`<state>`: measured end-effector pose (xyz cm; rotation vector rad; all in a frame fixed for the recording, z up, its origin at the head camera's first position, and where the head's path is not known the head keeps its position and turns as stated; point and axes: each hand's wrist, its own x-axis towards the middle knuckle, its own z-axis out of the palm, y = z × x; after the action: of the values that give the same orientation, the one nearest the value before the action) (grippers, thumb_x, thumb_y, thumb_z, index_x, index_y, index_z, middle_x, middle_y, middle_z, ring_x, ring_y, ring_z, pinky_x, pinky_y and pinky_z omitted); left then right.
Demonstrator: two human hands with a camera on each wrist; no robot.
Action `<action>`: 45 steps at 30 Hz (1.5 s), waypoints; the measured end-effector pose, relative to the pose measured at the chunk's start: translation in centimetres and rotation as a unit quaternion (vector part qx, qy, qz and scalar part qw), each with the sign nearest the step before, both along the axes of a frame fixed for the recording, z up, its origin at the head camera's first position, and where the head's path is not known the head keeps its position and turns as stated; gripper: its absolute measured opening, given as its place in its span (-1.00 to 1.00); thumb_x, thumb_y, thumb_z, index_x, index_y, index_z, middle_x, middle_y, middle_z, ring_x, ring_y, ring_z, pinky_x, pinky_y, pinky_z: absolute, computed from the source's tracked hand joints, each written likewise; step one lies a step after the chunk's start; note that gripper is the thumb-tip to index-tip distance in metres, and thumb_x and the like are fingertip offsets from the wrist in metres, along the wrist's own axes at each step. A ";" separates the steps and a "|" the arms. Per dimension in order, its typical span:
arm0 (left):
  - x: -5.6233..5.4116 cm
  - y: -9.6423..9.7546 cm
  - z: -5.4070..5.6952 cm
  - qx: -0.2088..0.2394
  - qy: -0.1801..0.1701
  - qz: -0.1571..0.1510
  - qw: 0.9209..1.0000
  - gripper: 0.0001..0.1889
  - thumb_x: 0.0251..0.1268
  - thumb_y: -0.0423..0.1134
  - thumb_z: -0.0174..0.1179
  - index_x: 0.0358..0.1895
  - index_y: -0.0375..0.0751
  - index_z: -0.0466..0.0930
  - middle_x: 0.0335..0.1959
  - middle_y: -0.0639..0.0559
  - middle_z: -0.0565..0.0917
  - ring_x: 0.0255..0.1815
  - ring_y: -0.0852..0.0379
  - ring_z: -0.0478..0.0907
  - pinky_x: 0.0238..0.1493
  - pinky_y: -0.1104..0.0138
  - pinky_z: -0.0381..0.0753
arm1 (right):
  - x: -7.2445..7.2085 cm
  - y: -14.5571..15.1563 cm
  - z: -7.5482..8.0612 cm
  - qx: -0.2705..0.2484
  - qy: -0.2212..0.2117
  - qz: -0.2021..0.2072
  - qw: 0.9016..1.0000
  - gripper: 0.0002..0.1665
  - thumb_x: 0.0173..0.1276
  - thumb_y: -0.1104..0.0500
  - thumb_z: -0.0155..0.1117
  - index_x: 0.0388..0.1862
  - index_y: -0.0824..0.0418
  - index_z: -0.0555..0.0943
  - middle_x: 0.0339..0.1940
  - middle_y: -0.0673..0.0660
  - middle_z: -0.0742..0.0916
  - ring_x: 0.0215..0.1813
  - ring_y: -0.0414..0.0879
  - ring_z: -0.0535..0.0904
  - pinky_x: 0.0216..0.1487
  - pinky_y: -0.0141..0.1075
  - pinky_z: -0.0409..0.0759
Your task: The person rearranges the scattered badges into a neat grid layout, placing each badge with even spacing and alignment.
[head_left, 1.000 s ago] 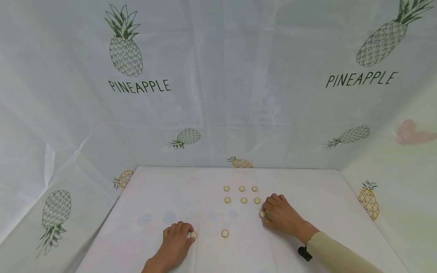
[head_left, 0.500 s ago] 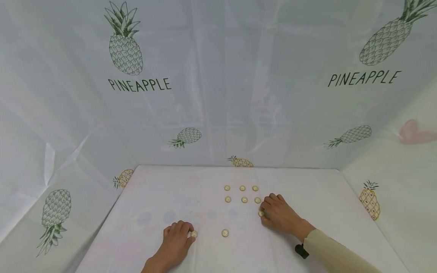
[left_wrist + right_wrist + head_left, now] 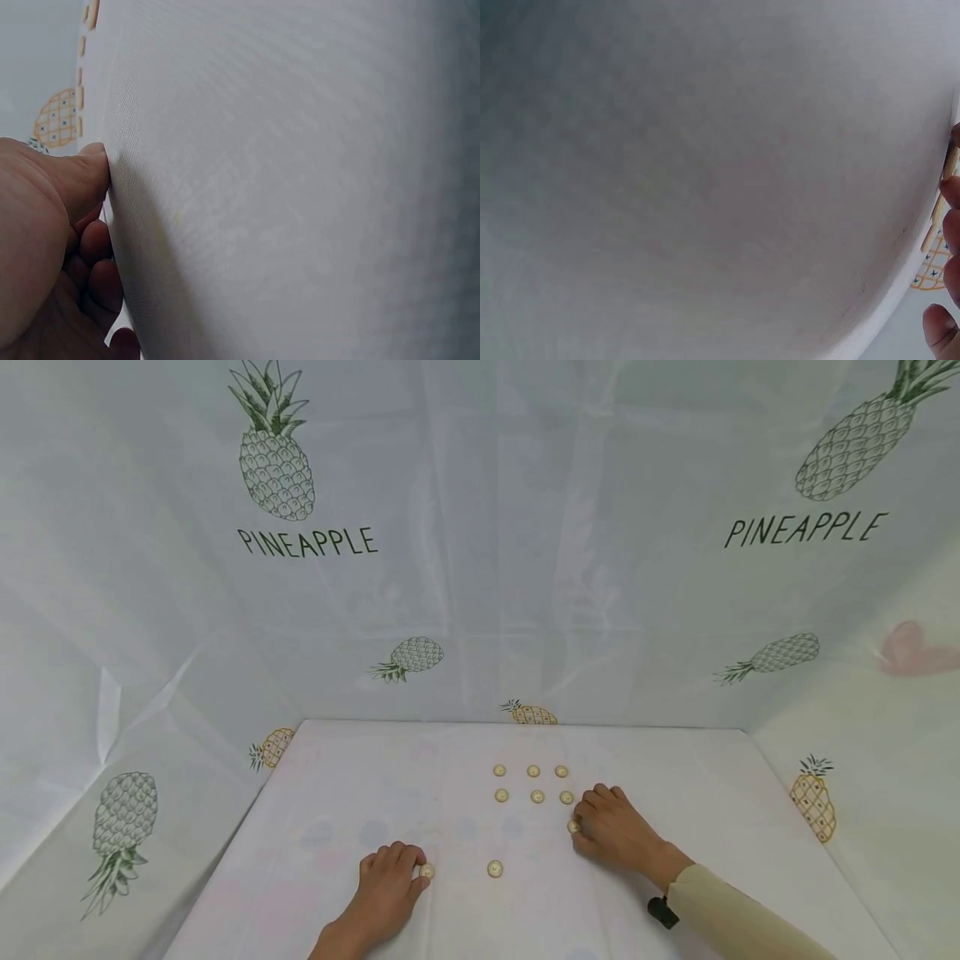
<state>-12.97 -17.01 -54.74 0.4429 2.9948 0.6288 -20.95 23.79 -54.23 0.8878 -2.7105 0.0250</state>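
In the head view, my left hand (image 3: 386, 892) pinches a small round wooden disc (image 3: 427, 871) between thumb and fingertips, low over the table or on it. My right hand (image 3: 617, 828) holds another wooden disc (image 3: 573, 827) at its fingertips, just below the right end of the nearer row. One loose disc (image 3: 495, 869) lies between the two hands. Beyond it, discs form two short rows, a near one (image 3: 537, 797) and a far one (image 3: 533, 772). My left thumb (image 3: 88, 176) and curled fingers show in the left wrist view. Only right fingertips (image 3: 951, 225) appear in the right wrist view.
A white cloth covers the table (image 3: 360, 760), with faint coloured patches. Pineapple-printed sheets (image 3: 480, 568) hang upright at the back and both sides. Under my right wrist sits a black device (image 3: 662, 912) beside the beige sleeve (image 3: 735, 914).
My right hand has slid its disc slightly left, under the end of the nearer row. The left hand keeps its place. The head view has tilted up a little.
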 end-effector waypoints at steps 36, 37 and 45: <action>-0.1 -0.1 -0.1 -0.004 0.000 0.000 1.000 -0.77 0.45 -0.12 0.37 0.00 0.02 0.51 -0.06 0.15 0.52 -0.05 0.10 0.43 0.18 -0.20 0.34 | -0.1 -0.5 0.6 -0.013 -0.010 -0.017 1.000 -0.73 0.33 -0.05 0.45 -0.24 0.12 0.67 -0.27 -0.03 0.64 -0.18 -0.09 0.36 -0.08 -0.16 0.33; -0.1 -0.1 -0.1 -0.004 0.000 0.001 1.000 -0.77 0.45 -0.12 0.36 0.00 0.02 0.51 -0.07 0.15 0.52 -0.05 0.10 0.43 0.17 -0.20 0.34 | -0.1 -0.6 0.7 -0.012 -0.010 -0.020 1.000 -0.72 0.34 -0.06 0.45 -0.24 0.12 0.67 -0.27 -0.02 0.64 -0.18 -0.09 0.37 -0.08 -0.15 0.34; -0.1 -0.1 -0.3 -0.003 0.008 -0.001 1.000 -0.76 0.44 -0.13 0.37 -0.01 0.02 0.50 -0.07 0.14 0.52 -0.06 0.11 0.42 0.16 -0.19 0.35 | -0.1 -1.5 0.7 -0.035 0.035 -0.015 0.999 -0.79 0.31 0.04 0.43 -0.23 0.13 0.65 -0.27 0.01 0.63 -0.17 -0.04 0.39 -0.04 -0.07 0.41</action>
<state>-13.11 -17.14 -55.03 0.4526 3.0108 0.6197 -21.07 22.24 -53.49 0.8126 -2.6410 0.0811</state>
